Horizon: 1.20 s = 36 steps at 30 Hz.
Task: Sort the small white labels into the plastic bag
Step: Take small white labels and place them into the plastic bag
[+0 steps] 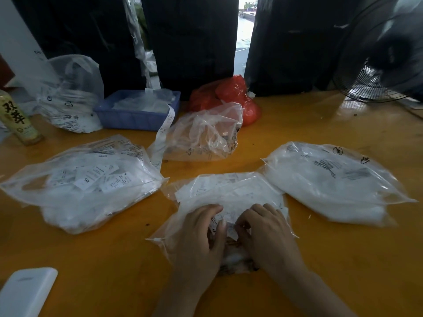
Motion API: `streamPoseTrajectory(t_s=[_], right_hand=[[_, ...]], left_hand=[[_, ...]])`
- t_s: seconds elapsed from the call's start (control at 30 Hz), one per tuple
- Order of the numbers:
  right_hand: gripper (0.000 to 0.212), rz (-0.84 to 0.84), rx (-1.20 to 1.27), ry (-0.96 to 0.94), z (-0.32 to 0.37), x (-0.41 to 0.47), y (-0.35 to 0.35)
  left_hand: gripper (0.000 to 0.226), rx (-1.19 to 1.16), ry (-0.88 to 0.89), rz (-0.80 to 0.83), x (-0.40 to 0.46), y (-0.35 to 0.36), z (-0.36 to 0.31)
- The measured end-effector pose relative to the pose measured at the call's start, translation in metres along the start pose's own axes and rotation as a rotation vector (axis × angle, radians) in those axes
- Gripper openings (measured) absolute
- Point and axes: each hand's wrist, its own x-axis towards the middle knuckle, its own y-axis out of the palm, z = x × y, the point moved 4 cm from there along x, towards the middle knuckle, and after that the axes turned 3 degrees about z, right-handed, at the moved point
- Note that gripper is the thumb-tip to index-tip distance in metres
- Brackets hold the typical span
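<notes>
Right now both hands sit on the middle bag (229, 193), close in front of me on the worktop (320, 259). My left hand (201, 239) pinches a small label (217, 221) marked XS, thumb and fingers curled on it; my right hand (265, 232) curls its fingertips into the loose labels beside it. The risk — thin slips cling together, so two sizes could go in as one. The fan (384, 53) stands near, and a draught could lift anything I let go. Filled bags lie left (80, 179) and right (329, 179); a mix-up is easy.
</notes>
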Motion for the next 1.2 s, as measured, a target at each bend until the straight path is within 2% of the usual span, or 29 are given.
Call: streamPoseTrajectory(t_s=[0.1, 0.27, 0.37, 0.5, 0.57, 0.63, 0.73, 0.8, 0.83, 0.9, 0.97, 1.0, 1.1, 1.17, 1.2], right_hand=[[0.009, 0.127, 0.09, 0.026, -0.006, 0.001, -0.001], [0.012, -0.048, 0.475, 0.21, -0.014, -0.005, -0.026], [0.012, -0.033, 0.704, 0.289, -0.013, -0.01, -0.031], [0.012, 0.003, 0.877, 0.318, -0.005, -0.016, -0.033], [0.009, 0.032, 0.824, 0.291, -0.004, -0.017, -0.033], [0.008, -0.031, 0.718, 0.278, -0.012, -0.014, -0.04], [0.006, -0.377, 0.384, 0.311, -0.05, -0.001, -0.073], [0.015, -0.486, 0.103, 0.377, -0.086, 0.015, -0.092], [0.02, -0.438, -0.009, 0.419, -0.106, 0.025, -0.096], [0.029, -0.213, -0.166, 0.521, -0.139, 0.045, -0.096], [0.043, 0.012, -0.201, 0.574, -0.155, 0.056, -0.088], [0.043, 0.048, -0.18, 0.561, -0.158, 0.059, -0.084], [0.024, -0.058, -0.143, 0.49, -0.158, 0.06, -0.08], [0.018, -0.122, -0.075, 0.492, -0.156, 0.055, -0.08], [0.017, -0.134, -0.012, 0.511, -0.156, 0.053, -0.08]], left_hand=[[0.031, -0.035, 0.006, -0.004, 0.0, -0.004, -0.002], [0.041, -0.237, -0.047, -0.036, -0.002, -0.015, -0.009], [0.039, -0.284, -0.026, -0.016, -0.002, -0.018, -0.018], [0.033, -0.4, -0.112, 0.073, -0.002, -0.014, -0.019], [0.023, -0.469, -0.152, 0.068, -0.002, -0.012, -0.015], [0.016, -0.553, -0.185, 0.027, -0.002, -0.013, -0.01], [0.015, -0.644, -0.251, -0.046, -0.002, -0.015, -0.001], [0.02, -0.725, -0.279, -0.045, -0.003, -0.013, 0.002], [0.021, -0.756, -0.286, -0.028, -0.004, -0.013, 0.0], [0.013, -0.754, -0.271, -0.009, -0.003, -0.011, -0.002], [0.019, -0.751, -0.27, -0.02, -0.002, -0.011, -0.001], [0.021, -0.757, -0.277, -0.019, -0.003, -0.009, 0.002], [0.028, -0.803, -0.35, 0.014, -0.006, -0.009, 0.001], [0.014, -0.708, -0.327, -0.03, -0.006, -0.011, 0.003], [0.015, -0.645, -0.295, -0.036, -0.006, -0.011, 0.004]])
